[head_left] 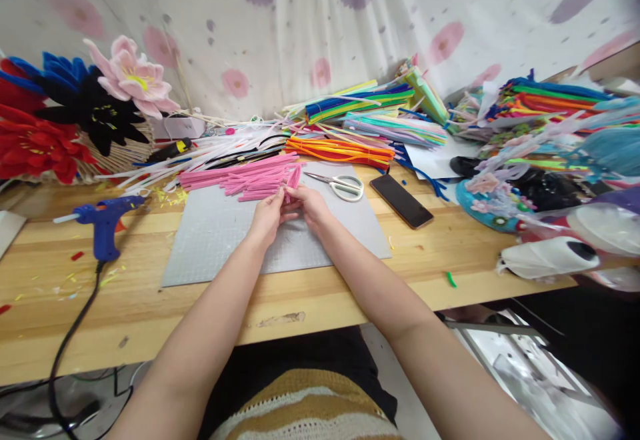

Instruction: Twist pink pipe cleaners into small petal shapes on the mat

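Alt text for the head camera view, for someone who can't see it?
A person's left hand and right hand hold a bent pink fuzzy stem over a gray mat, beside a pile of pink stems. Scissors and a phone lie to the right; a blue glue gun is at far left.

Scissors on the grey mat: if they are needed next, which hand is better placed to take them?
Probably the right hand: the scissors lie on its side of the grey mat, handles just beyond it. The left hand is farther away. Both hands, though, are at a pink strip.
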Available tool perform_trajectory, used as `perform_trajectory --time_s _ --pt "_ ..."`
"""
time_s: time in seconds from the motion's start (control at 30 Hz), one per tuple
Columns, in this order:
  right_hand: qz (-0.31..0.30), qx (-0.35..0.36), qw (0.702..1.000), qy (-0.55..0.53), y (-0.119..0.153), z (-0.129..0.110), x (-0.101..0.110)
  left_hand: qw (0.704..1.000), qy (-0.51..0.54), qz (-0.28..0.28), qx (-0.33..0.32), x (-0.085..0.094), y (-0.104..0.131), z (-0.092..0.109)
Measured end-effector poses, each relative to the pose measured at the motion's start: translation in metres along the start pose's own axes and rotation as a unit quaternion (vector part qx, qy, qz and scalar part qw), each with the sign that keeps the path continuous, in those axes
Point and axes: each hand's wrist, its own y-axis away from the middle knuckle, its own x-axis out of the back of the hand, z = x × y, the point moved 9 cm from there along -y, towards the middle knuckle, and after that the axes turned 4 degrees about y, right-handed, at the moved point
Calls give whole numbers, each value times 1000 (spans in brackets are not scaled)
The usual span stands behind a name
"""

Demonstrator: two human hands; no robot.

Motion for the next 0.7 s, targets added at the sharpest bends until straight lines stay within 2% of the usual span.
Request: perform_trajectory --time_s 0.3,0.4,0.53,0.6,0.7 --pt "-62 -59 996 31 5 1 -6 997 0 -24 70 0 3 -5" --pt "-91 -94 991 2 9 5 -9 996 25 -9 84 2 3 -9" --pt "-107 -104 989 -7 12 2 -10 996 36 3 84 5 2 -11" --pt "-94 -96 991 -1 11 -2 -5 998 19 3 59 7 1 -8" --pt "-50 -30 998 16 6 -17 9 999 -16 9 30 9 1 -5"
